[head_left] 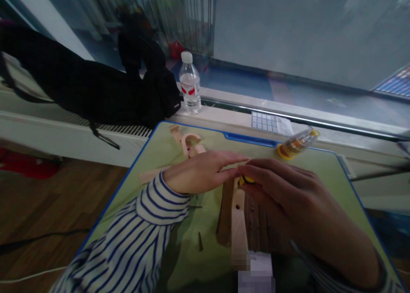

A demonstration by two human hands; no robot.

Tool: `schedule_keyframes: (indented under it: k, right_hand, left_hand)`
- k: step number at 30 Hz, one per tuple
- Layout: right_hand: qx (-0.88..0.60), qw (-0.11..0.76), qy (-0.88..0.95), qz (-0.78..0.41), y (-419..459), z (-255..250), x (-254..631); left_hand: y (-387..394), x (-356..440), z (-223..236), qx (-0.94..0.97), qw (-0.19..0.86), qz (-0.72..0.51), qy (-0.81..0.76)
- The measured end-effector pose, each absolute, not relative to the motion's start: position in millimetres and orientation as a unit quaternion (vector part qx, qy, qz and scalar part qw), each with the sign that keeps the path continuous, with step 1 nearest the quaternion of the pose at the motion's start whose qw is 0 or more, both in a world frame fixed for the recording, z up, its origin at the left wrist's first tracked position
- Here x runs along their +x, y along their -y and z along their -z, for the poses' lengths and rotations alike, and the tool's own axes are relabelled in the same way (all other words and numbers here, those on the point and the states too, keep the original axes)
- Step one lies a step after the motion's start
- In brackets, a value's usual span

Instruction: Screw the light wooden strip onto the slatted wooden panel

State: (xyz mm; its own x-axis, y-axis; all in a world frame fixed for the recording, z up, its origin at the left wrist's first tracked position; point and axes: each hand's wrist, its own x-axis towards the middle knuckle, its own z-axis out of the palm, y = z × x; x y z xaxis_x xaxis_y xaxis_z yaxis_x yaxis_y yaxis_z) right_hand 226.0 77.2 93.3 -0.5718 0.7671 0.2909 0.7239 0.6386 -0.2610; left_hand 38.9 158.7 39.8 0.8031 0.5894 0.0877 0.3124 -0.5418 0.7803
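Observation:
My right hand (288, 194) has its fingers wrapped round a small yellow-and-black tool handle (246, 180); most of it is hidden, so its exact kind does not show. Directly below is a pale wooden piece (238, 224) with a dark hole in it, lying on a brown grooved block (259, 224). My left hand (208, 169) reaches in from the left with fingers stretched out, its fingertips meeting those of my right hand near the handle. A screw (200, 241) lies on the table left of the wooden piece. Curved pale wooden parts (190, 144) rest beyond my left hand.
The green folding table (128, 216) has a blue rim. A clear container with a yellow base (296, 144) lies at its far right. On the sill behind stand a water bottle (190, 86) and a black bag (105, 88). A blue-gridded sheet (264, 121) lies there too.

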Motion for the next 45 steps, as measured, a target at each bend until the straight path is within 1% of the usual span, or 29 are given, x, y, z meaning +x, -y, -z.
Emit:
schedule_keyframes:
  k: [4,13,23,28,30,34,37,39,42,45]
  right_hand:
    - [-0.419,0.192,0.886,-0.055,-77,-95,226]
    - [-0.427,0.182,0.884,-0.055,-73,-95,228]
    - [-0.427,0.174,0.886,-0.057,-74,-94,228]
    - [-0.43,0.178,0.882,-0.072,-74,-95,228]
    - [-0.426,0.183,0.883,-0.073,-75,-95,229]
    - [-0.415,0.196,0.886,-0.061,-77,-96,229]
    - [-0.42,0.192,0.885,-0.06,-78,-96,230]
    - [-0.424,0.188,0.884,-0.056,-78,-95,231]
    - [-0.432,0.186,0.881,-0.047,-78,-94,233]
    - [-0.436,0.184,0.88,-0.043,-78,-93,234]
  left_hand:
    - [-158,42,-38,0.853,0.426,-0.148,-0.263]
    - [-160,41,-41,0.845,0.434,-0.126,-0.286]
    - [-163,41,-42,0.843,0.445,-0.128,-0.273]
    - [-150,35,-26,0.842,0.416,-0.182,-0.291]
    - [-134,31,-17,0.84,0.391,-0.196,-0.321]
    - [-90,25,3,0.82,0.373,-0.232,-0.367]
    - [-65,21,18,0.817,0.4,-0.249,-0.333]
    - [-56,17,27,0.824,0.391,-0.28,-0.301]
    - [-54,14,37,0.842,0.396,-0.258,-0.26]
    - [-55,14,41,0.844,0.399,-0.243,-0.264]
